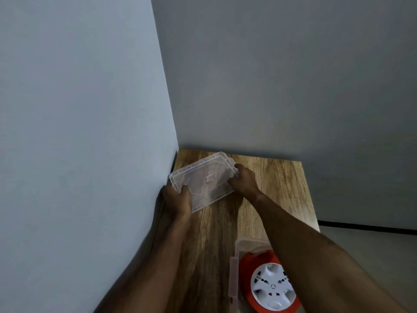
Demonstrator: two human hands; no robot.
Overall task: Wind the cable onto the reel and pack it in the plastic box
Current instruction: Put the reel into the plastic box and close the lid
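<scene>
A clear plastic lid (206, 179) sits tilted at the far left of the wooden table, near the wall corner. My left hand (178, 199) grips its near left end, thumb on top. My right hand (243, 180) grips its right edge. Close to me, the orange cable reel (269, 285) with a white socket face lies inside the clear plastic box (234, 276). My right forearm hides part of the reel and the box. No loose cable shows.
The wooden table (282, 188) stands in a corner, with a blue-grey wall on the left and a grey wall behind. Its right edge drops to a pale floor (372, 256) with a dark baseboard line.
</scene>
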